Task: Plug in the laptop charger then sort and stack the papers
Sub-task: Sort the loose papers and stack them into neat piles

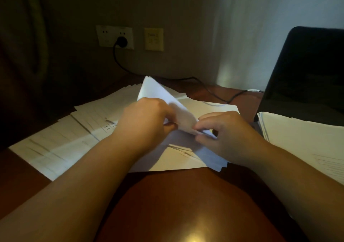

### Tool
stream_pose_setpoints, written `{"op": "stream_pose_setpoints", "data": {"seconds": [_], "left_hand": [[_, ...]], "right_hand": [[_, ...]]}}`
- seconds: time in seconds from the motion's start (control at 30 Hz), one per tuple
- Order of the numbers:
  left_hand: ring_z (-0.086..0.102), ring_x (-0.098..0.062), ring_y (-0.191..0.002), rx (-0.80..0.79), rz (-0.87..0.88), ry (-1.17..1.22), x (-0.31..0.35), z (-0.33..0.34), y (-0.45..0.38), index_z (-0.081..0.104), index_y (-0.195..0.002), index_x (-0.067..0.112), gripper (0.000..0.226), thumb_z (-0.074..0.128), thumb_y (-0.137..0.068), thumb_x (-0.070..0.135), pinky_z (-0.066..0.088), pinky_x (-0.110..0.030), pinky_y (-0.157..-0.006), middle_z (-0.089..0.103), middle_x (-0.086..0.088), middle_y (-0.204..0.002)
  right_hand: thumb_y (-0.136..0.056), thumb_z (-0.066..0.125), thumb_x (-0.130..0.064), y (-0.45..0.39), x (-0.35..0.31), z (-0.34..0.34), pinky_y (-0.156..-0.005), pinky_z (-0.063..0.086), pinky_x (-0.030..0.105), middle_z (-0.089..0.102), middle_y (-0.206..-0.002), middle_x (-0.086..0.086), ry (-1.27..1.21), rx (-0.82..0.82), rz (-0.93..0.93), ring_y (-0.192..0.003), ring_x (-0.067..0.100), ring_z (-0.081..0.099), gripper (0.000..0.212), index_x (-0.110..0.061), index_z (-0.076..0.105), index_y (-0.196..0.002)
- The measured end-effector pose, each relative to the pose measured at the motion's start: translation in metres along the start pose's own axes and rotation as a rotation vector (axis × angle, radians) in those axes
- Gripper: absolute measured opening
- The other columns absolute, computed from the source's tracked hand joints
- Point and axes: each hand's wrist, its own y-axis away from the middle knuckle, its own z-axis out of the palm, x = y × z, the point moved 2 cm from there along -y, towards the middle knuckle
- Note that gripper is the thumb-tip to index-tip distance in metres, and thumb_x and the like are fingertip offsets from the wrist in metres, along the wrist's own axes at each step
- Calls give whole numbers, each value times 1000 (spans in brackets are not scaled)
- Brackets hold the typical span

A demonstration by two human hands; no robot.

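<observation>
I see a lifted sheaf of white papers [156, 93] at the middle of the worktop [167, 195], tilted up with its far corner raised toward 12 o'clock. My left hand [143, 119] has its fingers curled around the sheaf's near-left edge, and my right hand [223, 132] pinches the lower right corner between thumb and fingers. Beneath the sheaf lie loose flat sheets [195, 109]. Out at 9 o'clock a fanned spread of printed papers [70, 130] covers the worktop's left side, overlapping one another. At 3 o'clock a neater paper stack [301, 139] sits just in front of the open black laptop [307, 70]. The charger cable [214, 91] runs from the laptop's left edge across the back of the worktop toward 11 o'clock, where its black plug [122, 41] sits in the white wall socket [115, 36]. A yellowish wall plate [154, 39] is just right of the socket.
</observation>
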Motion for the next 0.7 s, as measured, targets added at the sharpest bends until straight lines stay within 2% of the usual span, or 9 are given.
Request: {"op": "stream_pose_setpoints", "data": {"seconds": [0.03, 0.13, 0.2, 0.27, 0.3, 0.37, 0.47, 0.6, 0.7], "left_hand": [[57, -12, -113, 44, 0, 9, 1, 0, 1, 73, -114, 33, 25, 69, -90, 39, 42, -29, -102, 66, 6, -124], [53, -24, -119, 296, 63, 30, 9, -9, 6, 71, -119, 28, 40, 81, -80, 28, 37, -33, -95, 65, -1, -125], [52, -26, -112, 473, 121, 33, 14, -16, 11, 72, -118, 23, 41, 82, -78, 23, 36, -29, -88, 64, -6, -118], [47, -18, -98, 572, 198, 81, 18, -21, 15, 74, -113, 19, 33, 80, -80, 21, 35, -20, -75, 62, -6, -106], [45, -13, -95, 540, 221, 122, 19, -22, 15, 73, -113, 20, 32, 79, -82, 22, 37, -18, -73, 60, -2, -102], [46, -5, -95, 297, 193, 159, 20, -14, 14, 70, -119, 30, 36, 76, -84, 31, 41, -17, -77, 59, 7, -105], [46, -1, -114, -5, 122, 38, 16, 5, 10, 58, -133, 44, 48, 69, -86, 51, 40, -21, -95, 56, 17, -132], [41, -9, -137, -163, 28, 68, 11, 14, 9, 45, -143, 48, 62, 67, -85, 56, 36, -32, -111, 40, 18, -153], [37, -13, -142, -256, 10, 32, 11, 20, 11, 37, -146, 50, 71, 67, -83, 60, 35, -36, -113, 33, 18, -158]], "right_hand": [[-89, 70, -31, 0, 1, 0, -72, 50, 18, 68, -91, -12, 13, 20, 5, -83, 3, 60, 13, -27, 75, -100], [-88, 72, -26, 0, 1, -1, -71, 43, 10, 63, -88, -13, 67, 99, 31, -78, 2, 56, 10, -21, 75, -98], [-87, 74, -22, 0, 2, -4, -69, 39, 6, 64, -88, -10, 78, 188, 56, -75, 3, 53, 11, -18, 76, -98], [-87, 74, -22, 1, 4, -7, -68, 37, 4, 63, -88, -12, 31, 267, 110, -76, 4, 53, 13, -17, 76, -99], [-87, 74, -21, 1, 5, -8, -65, 37, 3, 60, -85, -16, -2, 294, 129, -75, 2, 54, 12, -17, 76, -98], [-86, 75, -18, 0, 9, -10, -60, 36, 5, 55, -73, -22, -37, 343, 124, -72, -3, 54, 2, -19, 74, -88], [-87, 74, -19, 0, 14, -11, -56, 35, 9, 53, -66, -18, -24, 414, 149, -71, 2, 54, 11, -22, 67, -79], [-88, 73, -22, 0, 17, -10, -59, 41, 10, 55, -71, -22, -9, 445, 170, -80, 3, 57, 3, -20, 71, -88], [-88, 73, -24, 0, 17, -9, -61, 44, 9, 57, -74, -22, -20, 440, 168, -83, 1, 58, 3, -22, 71, -90]]}}
